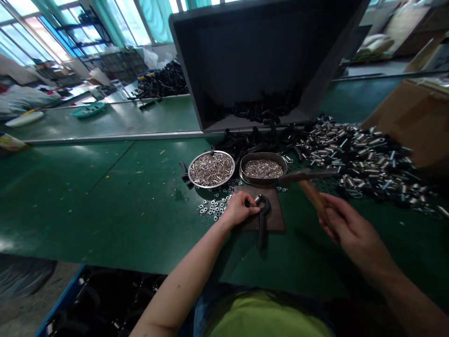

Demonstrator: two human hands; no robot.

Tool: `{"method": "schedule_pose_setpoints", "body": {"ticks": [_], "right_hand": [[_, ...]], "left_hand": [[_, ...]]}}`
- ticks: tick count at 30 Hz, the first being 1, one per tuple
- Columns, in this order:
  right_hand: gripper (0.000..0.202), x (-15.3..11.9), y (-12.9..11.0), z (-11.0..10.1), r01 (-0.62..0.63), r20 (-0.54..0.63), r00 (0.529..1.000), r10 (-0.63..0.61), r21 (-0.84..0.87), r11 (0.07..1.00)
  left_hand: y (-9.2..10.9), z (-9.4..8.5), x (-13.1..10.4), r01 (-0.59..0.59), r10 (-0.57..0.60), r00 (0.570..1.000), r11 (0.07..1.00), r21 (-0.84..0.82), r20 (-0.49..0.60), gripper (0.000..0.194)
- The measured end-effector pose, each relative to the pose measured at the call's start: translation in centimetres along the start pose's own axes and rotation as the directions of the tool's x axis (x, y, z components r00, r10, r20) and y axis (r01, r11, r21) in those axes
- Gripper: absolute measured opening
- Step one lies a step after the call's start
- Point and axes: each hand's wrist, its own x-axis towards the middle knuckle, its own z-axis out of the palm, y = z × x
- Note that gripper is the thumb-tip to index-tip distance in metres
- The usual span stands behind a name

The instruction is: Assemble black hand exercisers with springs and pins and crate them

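Note:
My left hand [238,209] pinches a small metal piece at the top of a black hooked handle part [263,220], which lies on a dark brown pad [275,213] on the green table. My right hand [345,227] grips the wooden handle of a hammer [308,180]; its metal head hangs blurred over the pad, beside the pans. Loose silver washers [212,206] lie scattered just left of my left hand.
A round pan of silver pins [211,168] and an oval pan of small metal parts [263,168] stand behind the pad. A heap of assembled black-and-silver parts [365,157] lies to the right. A big dark bin [259,61] stands tipped behind. A cardboard box [417,117] sits far right.

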Motion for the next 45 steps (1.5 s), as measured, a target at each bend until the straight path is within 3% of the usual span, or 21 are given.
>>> {"method": "schedule_pose_setpoints", "body": {"ticks": [2,3,5,7,9,13,15,17,20,23,25,26,30,33,36,40,42,45], "right_hand": [[0.044,0.2,-1.9,0.9,0.164,-0.148,0.976,-0.159,0.019,0.986],[0.044,0.5,-2.2,1.4,0.242,-0.168,0.955,-0.244,-0.030,0.970],[0.042,1.4,-1.9,2.5,0.332,-0.041,0.938,-0.344,-0.178,0.926],[0.039,2.3,-1.3,3.1,0.356,0.197,0.931,-0.308,-0.295,0.887],[0.039,2.7,-1.3,3.1,0.341,0.295,0.923,-0.246,-0.333,0.879],[0.045,2.2,-1.4,3.2,0.339,0.118,0.941,-0.318,-0.315,0.887],[0.045,2.2,-0.8,3.7,0.311,0.166,0.949,-0.267,-0.369,0.876],[0.043,2.6,-0.2,4.0,0.269,0.292,0.944,-0.150,-0.425,0.864],[0.041,2.4,-0.7,3.3,0.255,0.341,0.932,-0.120,-0.385,0.887],[0.042,0.7,-2.3,2.1,0.312,0.202,0.943,-0.264,-0.263,0.913],[0.045,-0.5,-2.8,2.0,0.337,0.071,0.941,-0.330,-0.228,0.913],[0.045,-0.9,-2.6,2.3,0.347,0.063,0.937,-0.342,-0.239,0.907],[0.040,-0.3,-0.7,3.7,0.356,0.345,0.911,-0.226,-0.382,0.853],[0.041,0.4,1.1,3.5,0.343,0.365,0.915,-0.173,-0.473,0.812],[0.045,-0.1,3.9,2.1,0.325,0.232,0.946,-0.228,-0.642,0.694],[0.046,-0.7,8.1,-0.3,0.290,0.161,0.940,-0.302,-0.842,0.454],[0.043,0.0,8.7,-1.2,0.323,0.177,0.923,-0.340,-0.839,0.439],[0.039,3.3,6.9,-1.3,0.412,0.196,0.890,-0.411,-0.733,0.541]], "left_hand": [[0.1,0.0,0.1,0.039,-0.039,0.999,0.999,-0.012,0.000,0.018],[0.2,0.0,0.1,0.053,-0.053,0.999,0.998,-0.017,0.001,0.020],[0.2,0.1,0.0,0.065,-0.065,0.998,0.998,-0.021,0.001,0.022],[0.2,0.1,0.0,0.065,-0.065,0.998,0.998,-0.013,-0.013,0.022],[0.2,0.1,-0.1,0.055,-0.056,0.998,0.998,-0.005,-0.025,0.022],[0.4,0.0,-0.1,0.034,-0.034,0.999,0.999,0.015,-0.021,0.024],[0.6,0.0,-0.2,0.029,-0.028,0.999,0.999,0.040,-0.029,0.024],[0.7,0.0,-0.8,-0.010,0.017,0.998,0.996,0.093,-0.068,0.026],[0.3,0.4,-2.5,-0.079,0.135,0.965,0.967,0.240,-0.224,0.038],[-0.6,1.2,-4.6,-0.065,0.191,0.926,0.931,0.360,-0.325,0.041],[-1.1,1.6,-5.7,-0.045,0.177,0.937,0.917,0.397,-0.302,0.032],[-1.3,1.8,-6.1,-0.033,0.162,0.945,0.912,0.409,-0.284,0.027],[-1.3,2.1,-6.2,-0.002,0.122,0.959,0.903,0.430,-0.254,0.017],[-1.1,1.8,-5.9,-0.018,0.123,0.966,0.909,0.416,-0.229,0.017],[-1.4,0.8,-6.0,-0.070,0.164,0.960,0.925,0.373,-0.226,0.013],[-3.4,-2.3,-7.2,-0.078,0.197,0.919,0.940,0.332,-0.343,0.007],[-5.3,-4.7,-8.3,0.019,0.125,0.894,0.948,0.317,-0.430,0.016],[-9.1,-8.7,-10.2,0.286,-0.072,0.817,0.912,0.294,-0.573,0.031]]}}
